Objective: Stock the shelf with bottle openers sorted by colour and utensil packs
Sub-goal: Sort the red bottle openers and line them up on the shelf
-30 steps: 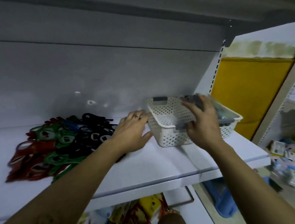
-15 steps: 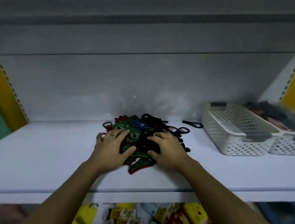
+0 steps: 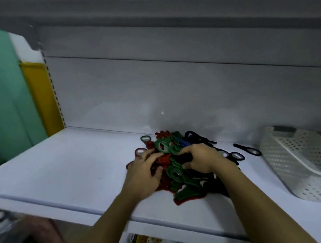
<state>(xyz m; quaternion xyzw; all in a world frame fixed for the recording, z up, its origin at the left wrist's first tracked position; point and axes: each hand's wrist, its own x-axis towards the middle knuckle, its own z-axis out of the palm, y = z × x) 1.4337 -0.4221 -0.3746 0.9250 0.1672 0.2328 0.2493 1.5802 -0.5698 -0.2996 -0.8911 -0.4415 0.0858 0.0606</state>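
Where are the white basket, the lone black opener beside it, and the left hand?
white basket [image 3: 283, 167]: head view, perforated left wall.
lone black opener [image 3: 241, 147]: head view, its handle.
left hand [image 3: 143, 175]: head view, back of the hand.

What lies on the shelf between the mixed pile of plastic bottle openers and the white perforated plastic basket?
In the head view, loose black bottle openers lie there on the white shelf.

Bare forearms [image 3: 112, 220]; perhaps a dark ring [image 3: 140, 157] on left hand [image 3: 142, 175].
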